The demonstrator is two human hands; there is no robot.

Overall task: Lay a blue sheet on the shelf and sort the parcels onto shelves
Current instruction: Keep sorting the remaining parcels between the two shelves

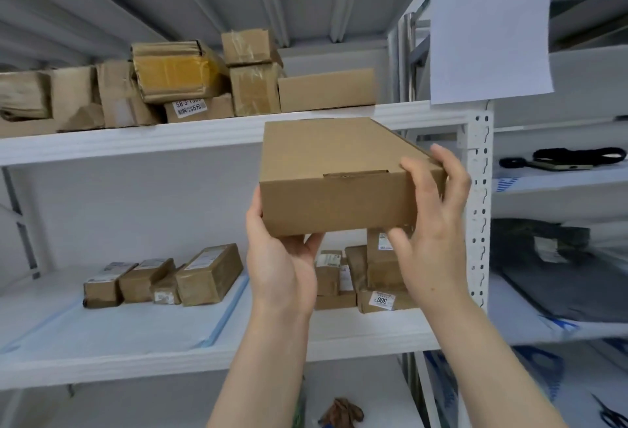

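head view, both arms raised, left hand (282,257) fingers and right hand (431,227) fingers grasping cardboard box (326,169)

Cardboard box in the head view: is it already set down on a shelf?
No, the cardboard box is held in the air in front of the shelf edge, gripped by the left hand and the right hand.

I see a brown parcel (334,176) — closed, level, raised mid-scene; blue sheet (119,325) flat on the lower shelf (356,342), left side, small parcels (163,279) along its far edge.
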